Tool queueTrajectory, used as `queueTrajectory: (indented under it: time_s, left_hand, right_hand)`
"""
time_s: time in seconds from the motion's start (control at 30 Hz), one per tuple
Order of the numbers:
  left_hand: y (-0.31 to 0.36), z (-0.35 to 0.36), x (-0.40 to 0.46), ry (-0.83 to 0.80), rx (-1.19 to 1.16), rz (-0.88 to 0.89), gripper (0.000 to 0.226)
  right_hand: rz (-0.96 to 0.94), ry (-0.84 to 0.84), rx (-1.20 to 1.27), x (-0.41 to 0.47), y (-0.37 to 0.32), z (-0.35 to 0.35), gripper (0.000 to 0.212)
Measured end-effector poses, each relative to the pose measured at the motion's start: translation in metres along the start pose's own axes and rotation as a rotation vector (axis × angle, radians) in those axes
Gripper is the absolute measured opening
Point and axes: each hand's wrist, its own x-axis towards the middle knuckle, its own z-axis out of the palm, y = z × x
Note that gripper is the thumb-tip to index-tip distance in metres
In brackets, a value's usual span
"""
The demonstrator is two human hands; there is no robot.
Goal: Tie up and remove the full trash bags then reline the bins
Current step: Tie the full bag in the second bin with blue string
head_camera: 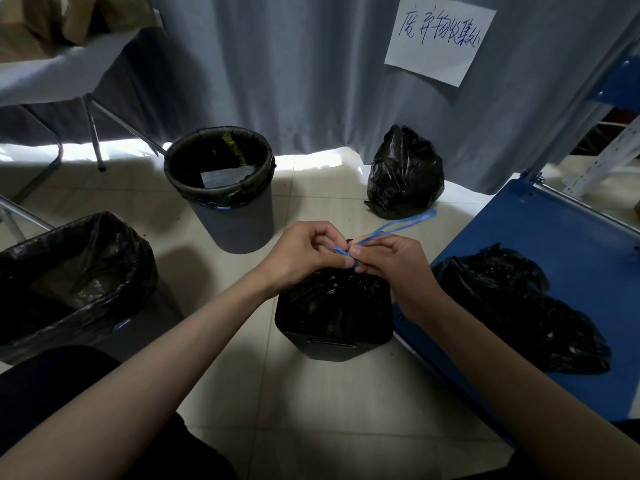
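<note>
Grip: blue drawstring [381,233] pinched by left hand [304,252] and right hand [391,263].
Risk: knot slipped loose; trash bag [332,296] reopened when lifted from black bin [332,344].

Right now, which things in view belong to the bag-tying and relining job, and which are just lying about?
In the job:
left hand and right hand pinching the blue drawstring
black bin
round grey bin
tied bag
loose bags

Lying about:
paper sign
curtain
folding table
</note>
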Motion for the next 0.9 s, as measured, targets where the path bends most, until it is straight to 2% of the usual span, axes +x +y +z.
queueTrajectory:
  time_s: [0.27, 0.43, 0.6, 0.8, 0.9]
  left_hand:
    - [-0.002, 0.009, 0.000, 0.064, 0.060, 0.024, 0.018]
    - [-0.004, 0.011, 0.001, 0.035, 0.210, 0.057, 0.021]
    - [-0.005, 0.016, 0.001, 0.068, 0.509, 0.238, 0.023]
    - [-0.007, 0.023, -0.006, 0.141, 0.772, 0.606, 0.018]
    - [-0.008, 0.028, -0.009, 0.171, 0.828, 0.757, 0.013]
  right_hand:
    - [-0.133, 0.049, -0.178, 0.002, 0.004, -0.002, 0.011]
    - [-0.159, 0.081, -0.280, 0.003, 0.008, 0.000, 0.016]
    - [-0.065, 0.160, -0.251, 0.007, 0.013, 0.004, 0.018]
    - [0.074, 0.159, -0.082, 0.012, 0.014, 0.000, 0.018]
    - [0.131, 0.148, -0.031, 0.013, 0.014, -0.001, 0.020]
